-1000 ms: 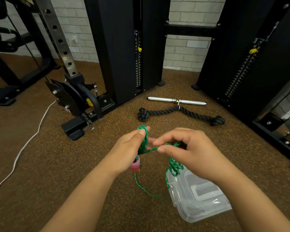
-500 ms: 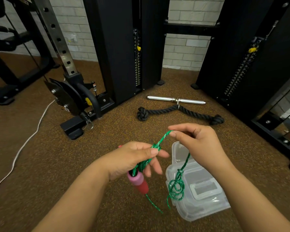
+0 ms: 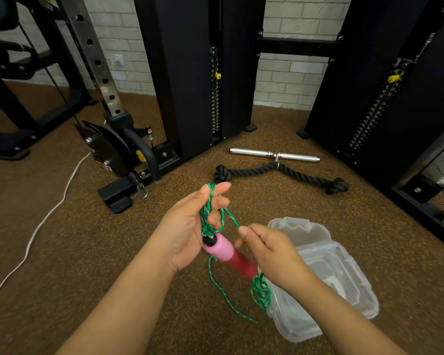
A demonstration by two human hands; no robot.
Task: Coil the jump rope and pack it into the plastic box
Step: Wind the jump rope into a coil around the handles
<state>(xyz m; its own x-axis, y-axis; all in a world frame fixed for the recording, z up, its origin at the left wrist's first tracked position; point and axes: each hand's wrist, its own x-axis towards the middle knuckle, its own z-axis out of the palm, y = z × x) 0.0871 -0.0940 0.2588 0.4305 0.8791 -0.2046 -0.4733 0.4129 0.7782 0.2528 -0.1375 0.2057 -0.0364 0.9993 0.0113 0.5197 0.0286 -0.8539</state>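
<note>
The green jump rope (image 3: 208, 213) is looped around the fingers of my left hand (image 3: 190, 226), which is raised at the centre of the view. Its pink and red handle (image 3: 226, 252) hangs from the loops just below that hand. My right hand (image 3: 269, 249) pinches a strand of the rope right of the loops. More rope dangles under my right wrist in a small tangle (image 3: 260, 293), with a loose strand trailing to the floor. The clear plastic box (image 3: 326, 272) lies on the floor at the lower right, partly behind my right forearm.
A black thick rope attachment (image 3: 280, 172) and a metal bar (image 3: 274, 155) lie on the brown floor ahead. Black weight machines (image 3: 190, 73) stand behind them and to the right. A white cable (image 3: 46, 216) runs along the floor on the left.
My left hand has lifted and turned upward with more rope looped over its fingers. My right hand has dropped down and closer to me, pulling a strand across.
</note>
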